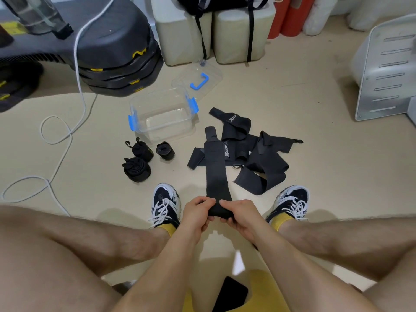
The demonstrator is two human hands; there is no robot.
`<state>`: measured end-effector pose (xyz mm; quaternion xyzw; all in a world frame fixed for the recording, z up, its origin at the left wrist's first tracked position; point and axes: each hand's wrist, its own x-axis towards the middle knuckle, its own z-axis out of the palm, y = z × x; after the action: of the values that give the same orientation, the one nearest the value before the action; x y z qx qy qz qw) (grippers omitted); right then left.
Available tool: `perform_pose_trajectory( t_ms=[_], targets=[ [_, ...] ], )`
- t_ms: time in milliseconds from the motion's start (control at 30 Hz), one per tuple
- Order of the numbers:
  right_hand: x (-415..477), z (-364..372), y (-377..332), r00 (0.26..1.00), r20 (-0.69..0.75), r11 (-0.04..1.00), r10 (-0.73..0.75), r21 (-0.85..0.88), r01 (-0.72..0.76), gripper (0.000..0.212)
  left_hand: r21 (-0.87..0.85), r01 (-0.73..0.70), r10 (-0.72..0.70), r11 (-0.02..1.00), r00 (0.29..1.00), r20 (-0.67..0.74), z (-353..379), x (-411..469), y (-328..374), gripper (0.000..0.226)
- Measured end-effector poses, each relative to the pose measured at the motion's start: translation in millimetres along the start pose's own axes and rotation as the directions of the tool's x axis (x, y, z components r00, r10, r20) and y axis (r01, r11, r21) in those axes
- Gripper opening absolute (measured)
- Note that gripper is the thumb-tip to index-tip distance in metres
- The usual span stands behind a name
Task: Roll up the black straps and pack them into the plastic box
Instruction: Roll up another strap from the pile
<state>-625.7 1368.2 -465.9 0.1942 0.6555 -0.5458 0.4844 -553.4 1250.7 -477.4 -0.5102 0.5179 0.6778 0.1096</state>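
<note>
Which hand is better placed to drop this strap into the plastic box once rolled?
Left, probably. The left hand and right hand both grip the strap by its near end, but the plastic box and three finished rolls lie on the left side; the right would have to cross over.

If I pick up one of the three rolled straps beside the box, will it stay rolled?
Probably soft and light: the rolled straps seem the same thin fabric as the loose pile, which lies in limp folds. Likely to loosen unless gripped around the coil; the nearest roll looks slack. Being round, one may roll if pushed.
</note>
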Motion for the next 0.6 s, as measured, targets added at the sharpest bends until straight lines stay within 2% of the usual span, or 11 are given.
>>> perform_pose_trajectory(
  t_ms=[100, 200, 267, 400, 500, 600],
  targets=[
    [-9, 0, -31, 0.992, -0.062, 0.994, -0.106, -0.005, 0.106, 0.017, 0.0, -0.037, 0.037, 0.999, 0.988, 0.147, -3, -19, 32, 0.018],
    [-27, 1, -70, 0.976, -0.059, 0.977, -0.211, -0.006, 0.211, 0.014, -0.074, -0.172, 0.186, 0.982, 0.944, 0.274, -6, -34, 64, 0.015],
    [-41, 4, -91, 0.958, -0.039, 0.959, -0.283, -0.016, 0.283, 0.016, -0.149, -0.293, 0.322, 0.944, 0.916, 0.238, -2, -43, 81, 0.013],
    [-71, 9, -117, 0.908, 0.024, 0.908, -0.417, -0.014, 0.418, 0.026, -0.165, -0.474, 0.491, 0.865, 0.868, 0.079, 7, -63, 111, 0.016],
    [-92, 7, -127, 0.857, 0.112, 0.864, -0.504, 0.062, 0.5, 0.031, -0.19, -0.541, 0.555, 0.819, 0.831, 0.024, 10, -79, 127, 0.024],
    [-114, 3, -135, 0.77, 0.202, 0.786, -0.606, 0.005, 0.618, 0.025, -0.24, -0.567, 0.581, 0.788, 0.814, -0.015, 13, -93, 138, 0.027]
  ],
)
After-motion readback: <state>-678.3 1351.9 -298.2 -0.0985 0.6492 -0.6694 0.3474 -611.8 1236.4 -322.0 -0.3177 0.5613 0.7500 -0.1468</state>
